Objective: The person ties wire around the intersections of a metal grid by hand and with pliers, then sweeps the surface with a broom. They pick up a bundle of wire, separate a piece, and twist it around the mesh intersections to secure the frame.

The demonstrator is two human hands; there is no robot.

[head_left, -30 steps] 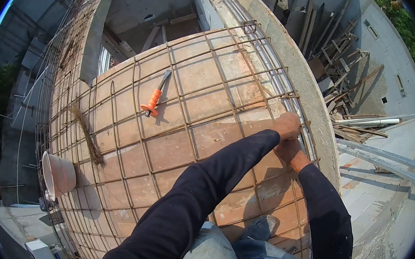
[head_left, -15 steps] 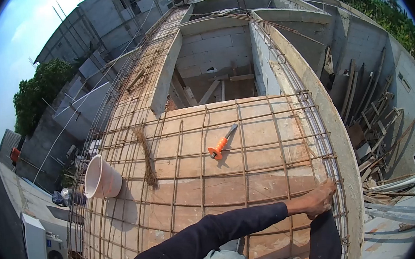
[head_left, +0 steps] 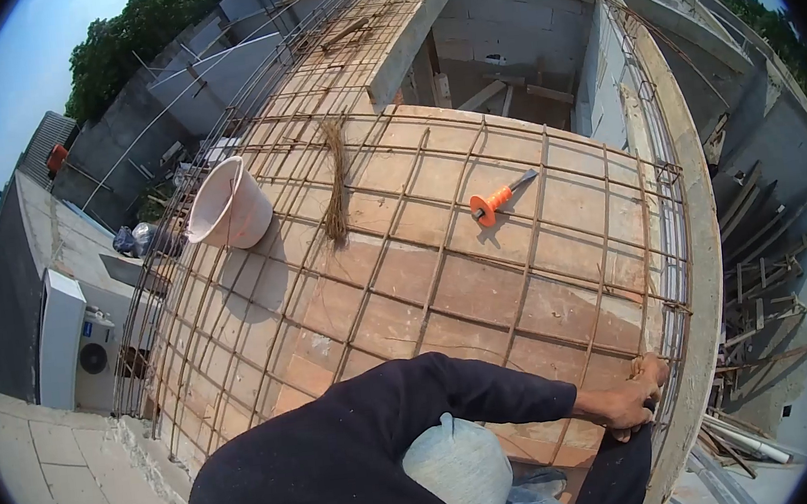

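My left hand (head_left: 618, 406) reaches across from the left in a dark sleeve, its fingers curled beside the rebar bundle (head_left: 679, 264) at the slab's right edge. Just beyond it, my right hand (head_left: 650, 370) is bent close against the bars, partly covered by the left. A small dark thing shows between the hands; its kind is hidden. On the rebar mesh (head_left: 443, 258) lie an orange-handled chisel (head_left: 491, 206) with a hand guard and a bunch of tie wire (head_left: 335, 186). Neither is touched.
A pale bucket (head_left: 234, 210) stands on the mesh at the left. Past the boards is an open shaft with block walls (head_left: 517, 22). A concrete edge (head_left: 693, 185) borders the right side, with a drop and scrap timber (head_left: 767, 295) below. Bars stick out along the left edge.
The view has tilted down and turned, so the bucket, tie wire and chisel sit higher and farther right. My hands stay at the right-hand bars, and the second hand shows more now.
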